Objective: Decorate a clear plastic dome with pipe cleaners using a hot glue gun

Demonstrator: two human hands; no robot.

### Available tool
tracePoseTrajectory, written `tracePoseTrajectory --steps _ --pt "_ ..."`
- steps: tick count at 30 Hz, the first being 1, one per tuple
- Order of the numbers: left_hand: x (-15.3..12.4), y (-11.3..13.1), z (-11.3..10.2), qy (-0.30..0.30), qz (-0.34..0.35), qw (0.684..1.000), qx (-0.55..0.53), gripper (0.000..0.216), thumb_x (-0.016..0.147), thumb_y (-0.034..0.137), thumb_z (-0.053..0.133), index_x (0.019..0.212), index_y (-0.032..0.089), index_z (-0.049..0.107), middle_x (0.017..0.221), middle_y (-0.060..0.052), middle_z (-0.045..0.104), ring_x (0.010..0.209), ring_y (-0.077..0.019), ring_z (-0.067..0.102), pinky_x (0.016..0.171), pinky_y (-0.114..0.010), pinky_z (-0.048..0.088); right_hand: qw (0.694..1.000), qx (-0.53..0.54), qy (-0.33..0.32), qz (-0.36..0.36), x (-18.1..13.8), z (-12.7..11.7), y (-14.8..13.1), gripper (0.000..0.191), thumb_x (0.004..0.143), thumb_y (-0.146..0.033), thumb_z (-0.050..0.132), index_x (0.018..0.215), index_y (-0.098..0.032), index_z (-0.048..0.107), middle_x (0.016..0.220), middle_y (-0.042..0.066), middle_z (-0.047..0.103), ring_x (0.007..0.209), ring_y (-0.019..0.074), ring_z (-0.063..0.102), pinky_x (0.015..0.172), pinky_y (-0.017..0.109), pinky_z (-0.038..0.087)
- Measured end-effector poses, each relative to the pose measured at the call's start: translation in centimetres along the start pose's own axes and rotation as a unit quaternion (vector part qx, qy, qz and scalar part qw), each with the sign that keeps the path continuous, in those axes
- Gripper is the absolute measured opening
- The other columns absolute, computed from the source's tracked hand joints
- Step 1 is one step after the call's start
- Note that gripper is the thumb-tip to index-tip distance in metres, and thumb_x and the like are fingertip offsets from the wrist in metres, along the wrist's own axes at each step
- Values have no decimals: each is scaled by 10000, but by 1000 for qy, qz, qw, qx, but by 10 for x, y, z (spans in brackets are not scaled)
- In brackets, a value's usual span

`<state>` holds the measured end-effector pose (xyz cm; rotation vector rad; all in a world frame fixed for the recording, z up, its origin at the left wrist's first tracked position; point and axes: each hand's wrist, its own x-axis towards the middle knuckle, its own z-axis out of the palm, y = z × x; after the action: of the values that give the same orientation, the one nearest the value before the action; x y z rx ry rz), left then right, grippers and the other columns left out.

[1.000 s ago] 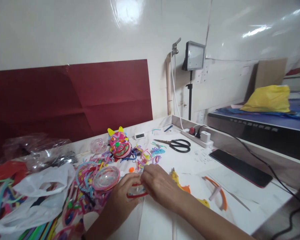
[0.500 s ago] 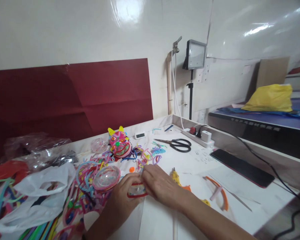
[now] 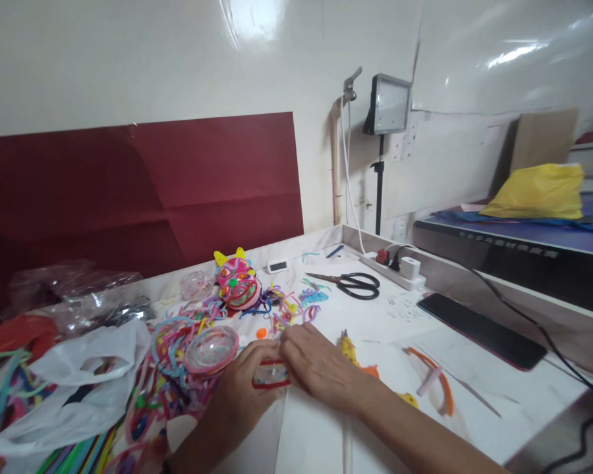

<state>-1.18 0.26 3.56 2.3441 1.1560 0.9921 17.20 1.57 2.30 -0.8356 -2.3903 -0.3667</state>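
Observation:
Both my hands meet over a small clear plastic dome with a red rim [image 3: 271,375] on the white table [image 3: 375,329]. My left hand [image 3: 240,388] grips it from the left and below, fingers curled round it. My right hand [image 3: 316,365] presses on its right edge with fingers bent together. Just left of the hands lies a second clear dome with a pink rim [image 3: 211,349] on a tangle of coloured pipe cleaners [image 3: 170,368]. A yellow glue gun [image 3: 348,349] is partly hidden behind my right wrist.
A decorated pink mask-like craft [image 3: 237,283] and black scissors [image 3: 358,284] lie farther back. A power strip [image 3: 395,268], a dark phone [image 3: 481,329], orange strips [image 3: 439,388] and a white plastic bag [image 3: 79,375] are around. A dark red sheet [image 3: 143,191] leans on the wall.
The hands stay on the red-rimmed dome with only slight finger shifts. The view has drifted a little to the left and down.

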Motion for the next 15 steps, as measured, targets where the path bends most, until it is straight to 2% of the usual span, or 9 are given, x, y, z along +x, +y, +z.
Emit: tracePoseTrajectory --steps 7,15 --pt "-2 -2 2 0 -2 1000 7 370 633 20 568 925 243 612 1064 -22 675 1041 -210 620 896 -317 495 1000 6 -14 -2 -1 -1 0 140 969 -161 418 869 -159 516 842 55 553 755 198 441 686 326 340" --pt "-4 -3 2 0 25 999 23 294 663 47 583 883 239 619 1082 -35 675 1060 -220 618 916 -336 498 1000 18 -23 1 -3 3 2 123 967 -196 429 881 -167 512 860 57 556 774 203 452 700 334 357"
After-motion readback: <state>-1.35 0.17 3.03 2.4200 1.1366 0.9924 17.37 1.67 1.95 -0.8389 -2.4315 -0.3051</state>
